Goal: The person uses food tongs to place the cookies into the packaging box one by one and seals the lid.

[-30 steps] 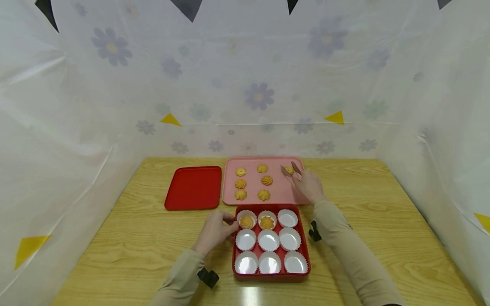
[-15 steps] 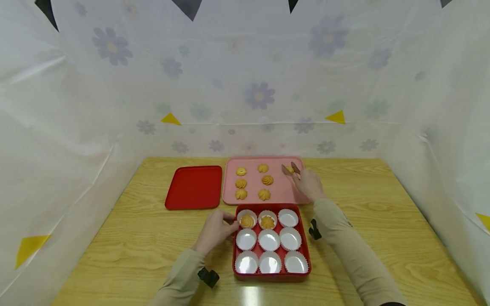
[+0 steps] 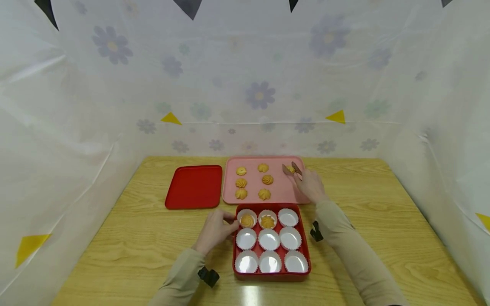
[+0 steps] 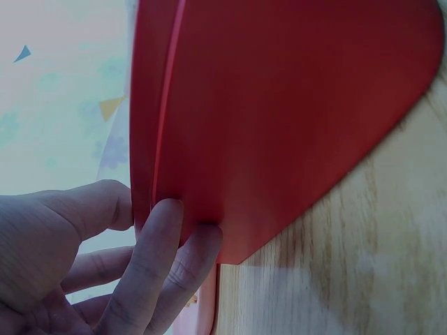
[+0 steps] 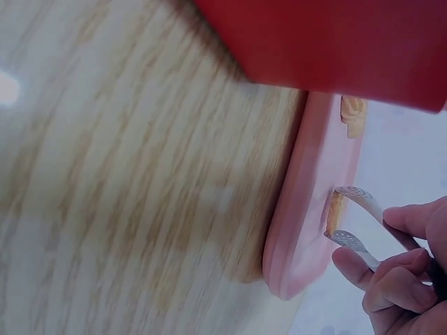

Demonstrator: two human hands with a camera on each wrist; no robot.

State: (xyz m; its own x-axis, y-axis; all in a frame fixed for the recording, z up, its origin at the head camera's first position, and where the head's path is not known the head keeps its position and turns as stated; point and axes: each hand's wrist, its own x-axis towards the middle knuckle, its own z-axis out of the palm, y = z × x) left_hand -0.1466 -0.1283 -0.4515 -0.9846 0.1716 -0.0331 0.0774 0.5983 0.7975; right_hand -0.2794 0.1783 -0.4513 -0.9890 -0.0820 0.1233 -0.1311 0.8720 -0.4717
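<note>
My right hand (image 3: 311, 187) grips metal tongs (image 5: 363, 200) over the back right of the pink tray (image 3: 285, 189). The tongs' two tips stand on either side of a piped cookie (image 3: 290, 169), close against it in the right wrist view. At the front, a red box (image 3: 272, 277) holds rows of white paper cups. Two of its back cups contain cookies, one a swirl (image 3: 246, 220) and one star-shaped (image 3: 267, 222); the other cups hold nothing. At the box's back left corner, my left hand (image 3: 214, 231) holds the wall, thumb at the rim and fingers along the outside.
Several more cookies (image 3: 267, 179) lie in two columns on the pink tray. Left of it, a flat red lid or tray (image 3: 194, 187) rests on the wooden table (image 3: 153, 255). A flowered white curtain (image 3: 229, 85) surrounds the table at the back and sides.
</note>
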